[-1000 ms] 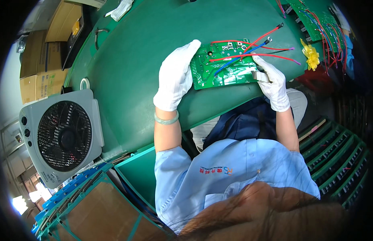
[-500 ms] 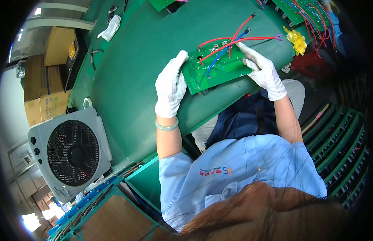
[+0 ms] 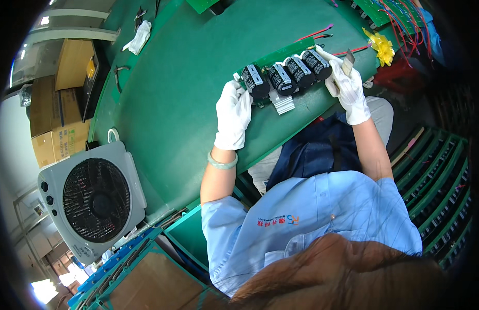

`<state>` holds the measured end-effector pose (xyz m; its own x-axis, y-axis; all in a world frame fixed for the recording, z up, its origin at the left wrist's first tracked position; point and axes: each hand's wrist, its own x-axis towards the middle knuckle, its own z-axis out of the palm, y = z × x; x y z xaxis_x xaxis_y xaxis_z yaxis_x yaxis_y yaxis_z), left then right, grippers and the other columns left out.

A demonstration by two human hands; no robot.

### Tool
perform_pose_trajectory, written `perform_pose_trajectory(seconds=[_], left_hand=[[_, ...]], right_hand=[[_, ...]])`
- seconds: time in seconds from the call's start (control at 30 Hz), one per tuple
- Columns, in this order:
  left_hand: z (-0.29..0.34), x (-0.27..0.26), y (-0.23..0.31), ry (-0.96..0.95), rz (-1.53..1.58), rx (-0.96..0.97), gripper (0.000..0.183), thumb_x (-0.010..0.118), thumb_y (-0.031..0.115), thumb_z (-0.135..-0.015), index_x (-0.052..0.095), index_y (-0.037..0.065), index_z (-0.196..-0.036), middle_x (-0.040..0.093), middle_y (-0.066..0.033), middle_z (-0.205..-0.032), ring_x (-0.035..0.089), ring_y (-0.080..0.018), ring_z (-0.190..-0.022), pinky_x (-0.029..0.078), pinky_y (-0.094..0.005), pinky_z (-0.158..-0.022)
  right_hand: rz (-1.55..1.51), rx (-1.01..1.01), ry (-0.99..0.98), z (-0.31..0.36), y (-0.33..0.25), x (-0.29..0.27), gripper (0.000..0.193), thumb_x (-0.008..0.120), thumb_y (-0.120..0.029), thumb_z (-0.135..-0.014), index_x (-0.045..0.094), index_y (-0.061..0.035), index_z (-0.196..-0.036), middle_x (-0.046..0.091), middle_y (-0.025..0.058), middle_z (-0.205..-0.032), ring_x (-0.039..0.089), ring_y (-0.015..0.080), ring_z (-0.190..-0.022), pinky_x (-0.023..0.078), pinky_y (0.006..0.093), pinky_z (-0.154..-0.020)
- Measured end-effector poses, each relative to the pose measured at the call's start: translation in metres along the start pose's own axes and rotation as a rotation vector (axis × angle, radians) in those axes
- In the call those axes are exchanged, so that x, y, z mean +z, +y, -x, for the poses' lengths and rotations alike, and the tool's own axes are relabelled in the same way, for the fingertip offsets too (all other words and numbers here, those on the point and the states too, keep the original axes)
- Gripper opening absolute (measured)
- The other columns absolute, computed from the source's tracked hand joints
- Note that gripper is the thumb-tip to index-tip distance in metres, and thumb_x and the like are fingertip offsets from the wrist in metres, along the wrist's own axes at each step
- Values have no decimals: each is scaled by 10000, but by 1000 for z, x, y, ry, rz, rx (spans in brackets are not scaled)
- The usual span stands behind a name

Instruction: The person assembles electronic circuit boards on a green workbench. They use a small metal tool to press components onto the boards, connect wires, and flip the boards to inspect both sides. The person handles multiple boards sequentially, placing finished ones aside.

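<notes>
A green circuit board [image 3: 281, 53] is tilted up over the table, its component side toward me. Several large black cylindrical capacitors [image 3: 302, 72] stand out from it in a row, with a finned silver heatsink [image 3: 282, 102] below them. My left hand [image 3: 233, 114], in a white glove, is closed on the board's left end. Also gloved, my right hand [image 3: 348, 93] grips the right end. A flat grey metal piece [image 3: 348, 62] sticks up from the right hand's fingers; its kind is unclear. Red wires [image 3: 316, 34] trail out behind the board, their near ends hidden.
The green table mat [image 3: 172, 113] lies beneath. Another board [image 3: 201, 4] sits at the far edge, and wired boards [image 3: 394, 18] lie far right beside a yellow bow [image 3: 380, 47]. A grey box fan [image 3: 97, 199] stands left, near pliers [image 3: 118, 76] and a white glove [image 3: 140, 37].
The board has been turned over: its soldered side with red and blue wires faced me before, and the capacitors face me now. Both hands still hold its ends.
</notes>
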<state>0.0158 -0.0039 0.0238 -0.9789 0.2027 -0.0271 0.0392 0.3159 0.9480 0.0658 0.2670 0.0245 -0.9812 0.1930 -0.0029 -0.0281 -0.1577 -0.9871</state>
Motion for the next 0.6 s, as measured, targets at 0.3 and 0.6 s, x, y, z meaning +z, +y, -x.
perform_pose_trajectory(seconds=[0.3,0.6], left_hand=[[-4,-1,1,2,97,-134,214,598,27,-909,556,-16,-1115,590,-4,-769,517,-53,-666,447,-204,-615],[-8,0,-3,26,95,-63,389,628,54,-899,518,-17,-1266,624,-12,-788,561,-68,-684,477,-219,-647]], right_hand=[[9,-17,15,0,2,-1,423,512,-306,-1013,590,5,-1289,437,-40,-527,352,42,-437,266,212,-449],[13,-13,16,-1,1,3,447,486,-321,-1024,560,5,-1321,417,-46,-528,354,38,-443,273,202,-457]])
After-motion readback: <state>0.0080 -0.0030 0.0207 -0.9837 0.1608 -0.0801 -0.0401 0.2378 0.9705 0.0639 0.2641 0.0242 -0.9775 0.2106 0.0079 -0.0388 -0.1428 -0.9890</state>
